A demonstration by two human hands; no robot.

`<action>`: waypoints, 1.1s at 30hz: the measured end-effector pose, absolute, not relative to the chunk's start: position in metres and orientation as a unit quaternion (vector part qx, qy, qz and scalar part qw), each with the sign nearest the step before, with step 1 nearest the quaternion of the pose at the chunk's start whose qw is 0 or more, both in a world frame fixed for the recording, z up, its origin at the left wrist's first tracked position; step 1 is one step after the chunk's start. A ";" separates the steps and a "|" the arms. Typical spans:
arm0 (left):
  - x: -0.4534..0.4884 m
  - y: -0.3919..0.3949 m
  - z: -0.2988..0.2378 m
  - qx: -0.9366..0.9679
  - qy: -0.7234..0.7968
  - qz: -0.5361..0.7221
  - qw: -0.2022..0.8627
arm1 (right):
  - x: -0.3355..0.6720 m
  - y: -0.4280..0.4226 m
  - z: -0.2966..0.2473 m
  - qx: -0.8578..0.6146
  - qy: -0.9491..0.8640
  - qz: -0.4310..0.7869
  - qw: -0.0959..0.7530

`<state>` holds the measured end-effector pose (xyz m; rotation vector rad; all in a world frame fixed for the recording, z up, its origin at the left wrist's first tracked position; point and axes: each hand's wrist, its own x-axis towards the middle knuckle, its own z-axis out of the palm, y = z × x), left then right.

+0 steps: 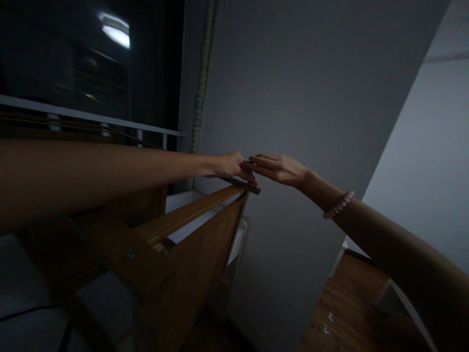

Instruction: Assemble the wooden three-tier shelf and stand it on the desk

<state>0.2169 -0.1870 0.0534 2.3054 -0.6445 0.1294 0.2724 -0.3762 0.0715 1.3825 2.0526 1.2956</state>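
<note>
In a dim room we see a plain grey wall (311, 98) behind the work, with a dark window (66, 68) to the left reflecting a bright lamp. At the centre, a short wooden crosspiece (256, 189) caps the far end of a wooden frame, just in front of the wall. We find the left hand (230, 165) directly over this crosspiece, its fingers curled and its tips down at the wood; we cannot tell whether it grips the piece or merely rests there. The right hand (281, 168) approaches from the opposite side, fingers nearly straight and close together, their tips meeting the left hand; a small dark detail at that meeting is too small for us to identify, so we cannot tell whether anything is pinched. From the crosspiece we follow a wooden rail (198, 212) towards the viewer, above a broad wooden panel (198, 269). A white cart-like unit (236, 244) stands behind the panel. Farther out we note a pale beaded bracelet (339, 205) on the right wrist, a white metal railing (82, 116) before the window, and small white pieces (330, 317) on the wooden floor (344, 288).
</note>
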 end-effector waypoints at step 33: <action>0.208 -0.195 0.052 0.923 -0.242 0.054 0.293 | 0.229 -0.358 0.093 0.765 0.595 0.248 0.006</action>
